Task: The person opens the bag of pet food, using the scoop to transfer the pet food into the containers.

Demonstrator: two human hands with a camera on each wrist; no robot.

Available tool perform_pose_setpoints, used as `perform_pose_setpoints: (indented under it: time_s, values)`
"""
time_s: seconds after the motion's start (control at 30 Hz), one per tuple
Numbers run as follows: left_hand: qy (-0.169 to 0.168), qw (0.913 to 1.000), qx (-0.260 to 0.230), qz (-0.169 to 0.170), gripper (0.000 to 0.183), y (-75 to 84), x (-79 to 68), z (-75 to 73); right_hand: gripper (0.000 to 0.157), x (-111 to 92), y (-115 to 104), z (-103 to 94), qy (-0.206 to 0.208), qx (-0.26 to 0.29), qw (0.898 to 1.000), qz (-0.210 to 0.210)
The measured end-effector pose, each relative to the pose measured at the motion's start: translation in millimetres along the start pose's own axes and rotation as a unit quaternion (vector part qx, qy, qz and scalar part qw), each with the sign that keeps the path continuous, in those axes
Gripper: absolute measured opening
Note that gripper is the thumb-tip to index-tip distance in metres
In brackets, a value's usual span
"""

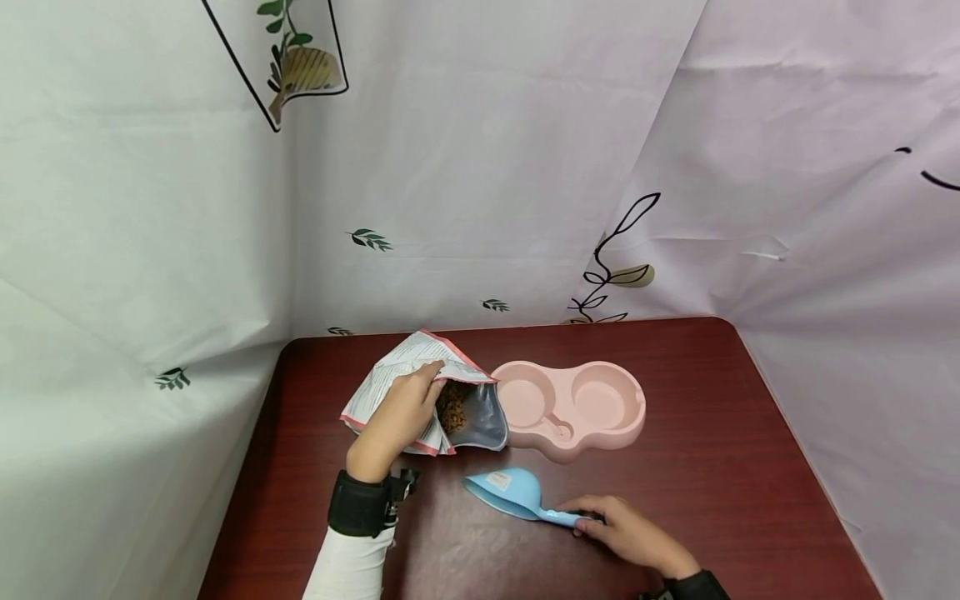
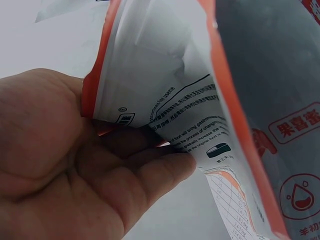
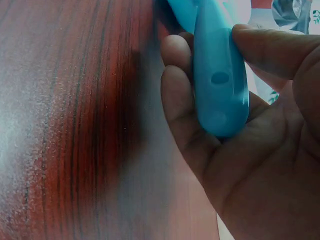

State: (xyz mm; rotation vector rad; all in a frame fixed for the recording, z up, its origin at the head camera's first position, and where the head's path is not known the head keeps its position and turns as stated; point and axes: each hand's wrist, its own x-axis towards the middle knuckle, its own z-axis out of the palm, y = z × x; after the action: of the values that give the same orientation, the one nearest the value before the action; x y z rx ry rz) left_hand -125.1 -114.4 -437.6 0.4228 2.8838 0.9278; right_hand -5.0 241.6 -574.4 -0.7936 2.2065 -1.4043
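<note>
My left hand (image 1: 397, 417) grips the edge of a white bag (image 1: 395, 369) with red trim. The bag lies tilted with its mouth toward the right, showing brown kibble (image 1: 452, 407) and a silvery lining. In the left wrist view, the fingers and thumb pinch a folded part of the printed bag (image 2: 165, 90). A light blue scoop (image 1: 517, 490) is in my right hand (image 1: 630, 529), its bowl pointing left below the bag's mouth. Thumb and fingers wrap the scoop's handle (image 3: 220, 85) in the right wrist view.
A pink double bowl (image 1: 558, 425) with two round hollows stands right of the bag, against its opening. Everything is on a dark red wooden table (image 1: 712, 433). Pale printed cloth (image 1: 480, 167) hangs behind the table and along its sides.
</note>
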Motion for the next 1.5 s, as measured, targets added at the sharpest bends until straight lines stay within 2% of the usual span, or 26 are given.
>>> perform_pose_setpoints:
  time_s: [0.1, 0.23, 0.37, 0.5, 0.7, 0.83, 1.07, 1.27, 1.5]
  values:
    - [0.004, 1.0000, 0.000, 0.004, 0.041, 0.1, -0.5, -0.3, 0.029, 0, 0, -1.0, -0.001, -0.001, 1.000, 0.023]
    - [0.005, 1.0000, -0.001, 0.005, 0.041, 0.1, -0.9, -0.5, 0.032, 0, -1, -0.9, 0.003, -0.020, 1.000, 0.022]
    - [0.001, 1.0000, -0.003, 0.002, 0.041, -0.1, -1.0, -0.6, 0.032, 0, -1, -1.1, 0.003, 0.001, 0.999, 0.033]
    - [-0.003, 1.0000, -0.005, 0.000, 0.042, -0.2, -1.0, -0.4, 0.033, 0, -2, -3.5, 0.013, 0.010, 0.998, 0.066]
    - [0.000, 1.0000, -0.004, 0.002, 0.041, -0.6, -1.5, -0.5, 0.036, 1, -1, -5.5, 0.051, -0.045, 0.992, 0.110]
    - [-0.002, 1.0000, -0.003, 0.003, 0.041, -0.7, -1.2, -0.9, 0.036, 2, 0, -6.3, 0.086, -0.086, 0.984, 0.131]
    - [-0.001, 1.0000, -0.001, 0.006, 0.041, -1.6, 0.0, -2.5, 0.035, 5, 2, -10.0, 0.144, -0.114, 0.969, 0.165]
    - [0.002, 1.0000, 0.003, 0.007, 0.041, -3.4, 1.6, -3.6, 0.039, 7, 4, -11.9, 0.178, -0.137, 0.960, 0.169]
    - [-0.003, 1.0000, -0.003, 0.004, 0.041, -2.3, 1.2, -4.1, 0.042, 10, 7, -14.2, 0.178, -0.167, 0.957, 0.157]
